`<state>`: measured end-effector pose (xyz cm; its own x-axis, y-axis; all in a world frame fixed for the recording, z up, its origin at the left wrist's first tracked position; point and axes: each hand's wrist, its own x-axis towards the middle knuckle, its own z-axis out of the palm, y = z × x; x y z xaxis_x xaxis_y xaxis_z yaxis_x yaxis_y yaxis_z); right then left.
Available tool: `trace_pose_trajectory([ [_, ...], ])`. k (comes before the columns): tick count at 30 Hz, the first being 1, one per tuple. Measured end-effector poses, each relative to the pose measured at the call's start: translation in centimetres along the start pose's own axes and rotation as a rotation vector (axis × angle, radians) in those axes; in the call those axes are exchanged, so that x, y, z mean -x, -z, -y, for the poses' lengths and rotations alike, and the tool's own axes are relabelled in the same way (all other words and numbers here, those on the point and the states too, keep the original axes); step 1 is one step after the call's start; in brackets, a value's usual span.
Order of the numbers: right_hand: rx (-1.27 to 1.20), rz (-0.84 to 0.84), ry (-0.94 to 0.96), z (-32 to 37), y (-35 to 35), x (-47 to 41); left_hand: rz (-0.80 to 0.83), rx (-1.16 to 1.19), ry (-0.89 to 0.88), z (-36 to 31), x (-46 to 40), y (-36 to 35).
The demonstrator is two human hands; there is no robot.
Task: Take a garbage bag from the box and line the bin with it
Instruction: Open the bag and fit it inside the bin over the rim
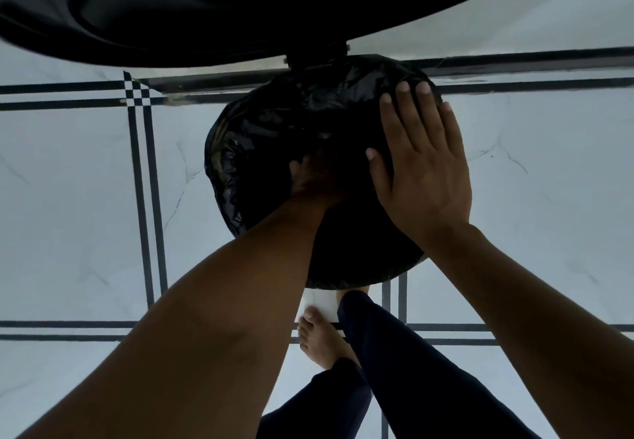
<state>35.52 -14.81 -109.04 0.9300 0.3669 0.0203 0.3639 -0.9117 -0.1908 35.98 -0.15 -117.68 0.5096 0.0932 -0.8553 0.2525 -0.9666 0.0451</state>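
Five straight fingers (408, 109) of the right hand (423, 167) lie spread a little apart and flat on the black garbage bag (274, 123), over the far right side of the bin's (343, 267) round rim; they hold nothing, only press on the plastic. The left hand (315, 181) reaches down inside the bag at the bin's mouth, its fingers lost in the dark plastic, so whether they are curled or straight cannot be told. The bag sits in the bin, its opening facing up toward the camera and its edge folded out over the rim, wrinkled along the left side. The bin stands upright on the floor (85, 181), seen from straight above, so its long axis runs away from the viewer; inside it only the bag and the left hand show. Both bare forearms come in from the bottom edge. Below the bin are dark trouser legs (411, 370) and a bare foot (319, 342) beside a small white sheet (317, 303) on the pale, dark-lined tiles. A large dark curved shape (171, 9) fills the top, unclear what it is.
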Motion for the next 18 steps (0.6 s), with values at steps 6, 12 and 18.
trace_pose_trajectory([
  [6,0.005,0.01,0.005,-0.2,0.0,-0.1,0.04,-0.08,0.003,-0.6,0.6,0.3],
  [12,-0.199,0.081,-0.056,0.2,2.1,-0.9,-0.606,0.322,-0.315,1.1,7.9,0.8],
  [18,-0.348,-0.047,-0.301,1.2,7.2,-1.2,-0.841,0.77,-0.261,4.5,16.8,0.8],
])
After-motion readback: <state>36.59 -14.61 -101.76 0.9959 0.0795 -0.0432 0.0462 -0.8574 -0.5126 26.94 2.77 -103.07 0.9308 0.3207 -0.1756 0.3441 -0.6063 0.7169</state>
